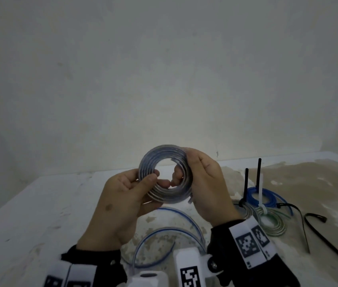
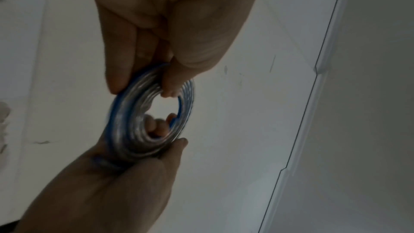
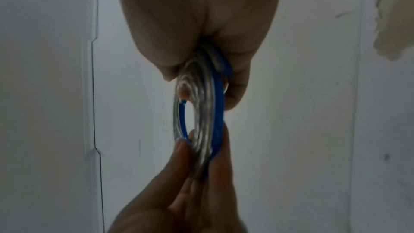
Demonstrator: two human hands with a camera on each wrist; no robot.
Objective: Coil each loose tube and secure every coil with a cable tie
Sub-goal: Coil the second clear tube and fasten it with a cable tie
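Both hands hold one flat coil (image 1: 162,153) of clear tube with a blue stripe upright above the table. My left hand (image 1: 149,183) pinches its left side, thumb in front and fingers behind. My right hand (image 1: 186,172) grips its right side, with fingertips curled through the centre hole. The left wrist view shows the coil (image 2: 132,130) pinched by my left hand (image 2: 143,81) from above. In the right wrist view, the right hand (image 3: 201,84) clamps the coil (image 3: 201,116) and the left hand's fingers (image 3: 186,166) hold its lower part. No tie shows on this coil.
A loose blue-striped tube (image 1: 184,216) curves on the white table (image 1: 50,204) under my hands. At the right lie a blue coil (image 1: 267,195) with a white tie, a greenish coil (image 1: 275,226), a grey coil (image 1: 244,208) with a black tie, and loose black cable ties (image 1: 327,241).
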